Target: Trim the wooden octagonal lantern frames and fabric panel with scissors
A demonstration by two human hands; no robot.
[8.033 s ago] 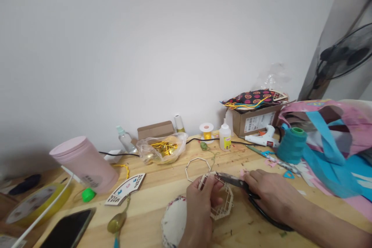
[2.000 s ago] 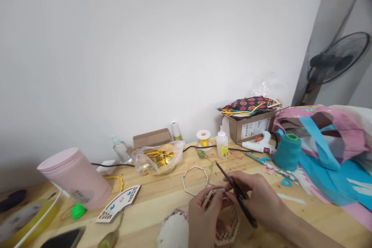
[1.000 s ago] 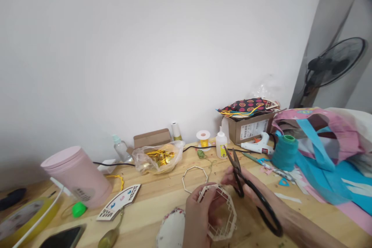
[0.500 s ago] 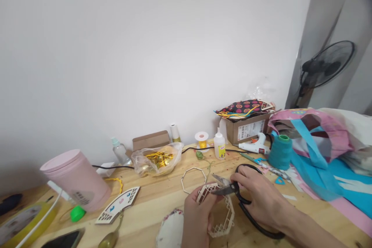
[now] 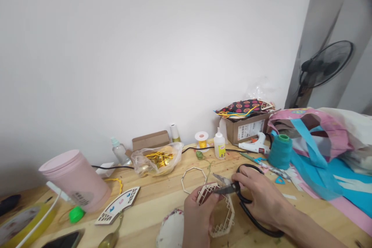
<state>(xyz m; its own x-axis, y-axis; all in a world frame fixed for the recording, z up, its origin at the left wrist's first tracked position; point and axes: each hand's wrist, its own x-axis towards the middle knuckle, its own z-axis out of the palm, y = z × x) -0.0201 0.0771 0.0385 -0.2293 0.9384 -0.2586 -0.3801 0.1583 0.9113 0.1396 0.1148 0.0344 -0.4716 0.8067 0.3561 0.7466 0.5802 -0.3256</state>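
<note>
In the head view, the left hand [image 5: 199, 215] is pinching a pale, many-sided lattice frame [image 5: 223, 229], thumb and fingers closing on its near left side and holding it tilted above the wooden tabletop [image 5: 148, 213]. The right hand [image 5: 263, 193] is gripping black-handled scissors [image 5: 236, 187], its fingers curling around the handles while the blades are standing apart. The lower blade is lying across the frame's upper part, close to the left thumb; whether it is touching, I cannot tell. Beyond the left hand, a thin polygonal ring [image 5: 182, 180] is lying flat, and a white disc [image 5: 171, 228] with a speckled edge is resting just beside that hand's wrist. Farther back, a glue bottle [image 5: 220, 148] is standing near a spool of yellow thread [image 5: 202, 144], and a teal thread cone [image 5: 279, 154] is standing beyond the right hand.
</note>
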